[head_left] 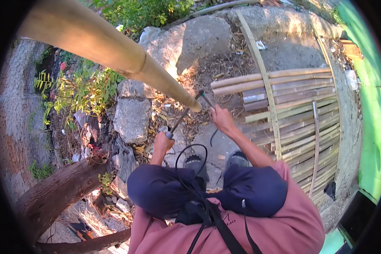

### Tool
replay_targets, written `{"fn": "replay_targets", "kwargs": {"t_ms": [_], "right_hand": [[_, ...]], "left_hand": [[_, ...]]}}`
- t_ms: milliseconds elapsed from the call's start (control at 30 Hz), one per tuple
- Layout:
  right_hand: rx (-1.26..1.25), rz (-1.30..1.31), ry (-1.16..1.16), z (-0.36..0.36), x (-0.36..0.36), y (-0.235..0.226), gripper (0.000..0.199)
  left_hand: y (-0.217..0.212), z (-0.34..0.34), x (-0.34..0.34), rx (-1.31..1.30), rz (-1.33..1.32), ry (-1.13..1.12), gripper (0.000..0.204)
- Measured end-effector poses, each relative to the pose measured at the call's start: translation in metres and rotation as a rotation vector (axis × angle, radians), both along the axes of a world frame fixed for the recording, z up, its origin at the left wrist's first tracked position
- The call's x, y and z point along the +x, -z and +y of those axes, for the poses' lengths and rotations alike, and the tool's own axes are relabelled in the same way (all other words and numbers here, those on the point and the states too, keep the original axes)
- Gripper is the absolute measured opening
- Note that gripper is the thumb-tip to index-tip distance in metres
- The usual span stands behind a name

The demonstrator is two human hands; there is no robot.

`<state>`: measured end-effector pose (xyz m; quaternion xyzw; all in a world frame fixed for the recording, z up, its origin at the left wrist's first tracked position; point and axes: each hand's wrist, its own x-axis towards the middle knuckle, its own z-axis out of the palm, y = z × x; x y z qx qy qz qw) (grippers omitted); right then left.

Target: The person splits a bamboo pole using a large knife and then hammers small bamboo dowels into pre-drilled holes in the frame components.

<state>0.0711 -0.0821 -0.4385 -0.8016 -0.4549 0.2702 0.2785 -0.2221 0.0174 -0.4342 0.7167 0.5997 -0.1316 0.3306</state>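
Note:
A thick bamboo pole (114, 46) slants from the upper left down to its cut end near the middle of the view. A long-handled cutting tool (190, 108) meets that end. My left hand (163, 143) grips the lower handle. My right hand (221, 119) grips the other handle, just right of the pole's tip. I am crouched, with dark-trousered knees and dark shoes below the hands, and I wear a pink top.
A panel of split bamboo slats (292, 114) lies on the ground to the right, with a long strip (260, 67) across it. Rocks (131, 118) and green plants (80, 89) fill the left. A tree trunk (59, 194) curves at lower left. A green wall (370, 101) stands at far right.

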Motion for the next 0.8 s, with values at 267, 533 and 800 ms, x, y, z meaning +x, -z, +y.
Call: {"fn": "replay_targets", "kwargs": {"t_ms": [267,533,800], "right_hand": [[0.161,0.055,-0.054,0.029,-0.009,-0.056,0.026],[0.192,0.053,-0.024,0.032,0.004,-0.066,0.027],[0.16,-0.023,-0.003,0.016,-0.002,-0.017,0.025]], "left_hand": [[-0.015,-0.008,-0.011,0.011,0.095,0.004,0.027],[-0.015,-0.005,-0.007,-0.001,0.086,-0.021,0.025],[-0.01,0.0,0.0,-0.011,-0.001,-0.021,0.026]]}}
